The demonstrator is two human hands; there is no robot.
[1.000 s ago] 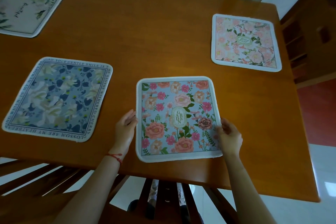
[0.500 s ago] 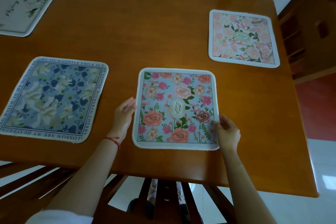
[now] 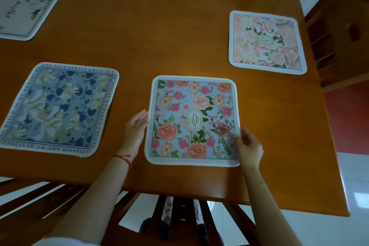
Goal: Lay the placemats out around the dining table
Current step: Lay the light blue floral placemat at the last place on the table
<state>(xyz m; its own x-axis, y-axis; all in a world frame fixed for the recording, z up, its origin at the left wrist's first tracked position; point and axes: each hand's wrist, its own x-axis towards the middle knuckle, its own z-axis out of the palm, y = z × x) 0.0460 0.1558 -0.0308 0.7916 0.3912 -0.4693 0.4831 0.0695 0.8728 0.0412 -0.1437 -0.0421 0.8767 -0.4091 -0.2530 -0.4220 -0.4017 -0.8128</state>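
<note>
A light-blue placemat with pink flowers (image 3: 193, 120) lies flat on the wooden dining table (image 3: 169, 32), near its front edge. My left hand (image 3: 135, 130) rests against the mat's left edge with its fingers stretched out. My right hand (image 3: 247, 146) pinches the mat's lower right edge, thumb on top. A dark-blue floral placemat (image 3: 58, 110) lies to the left. A pale pink floral placemat (image 3: 265, 42) lies at the far right. A white placemat with green leaves (image 3: 24, 10) lies at the far left, partly cut off by the frame.
A wooden chair back (image 3: 179, 215) with slats stands under the table's near edge, and another sits at the lower left. A wooden cabinet (image 3: 343, 26) stands beyond the table's right edge. Bare tabletop runs along the far side between the mats.
The light-blue placemat has slid a little away from the table's near edge, with both hands staying on its sides. The other mats have not moved.
</note>
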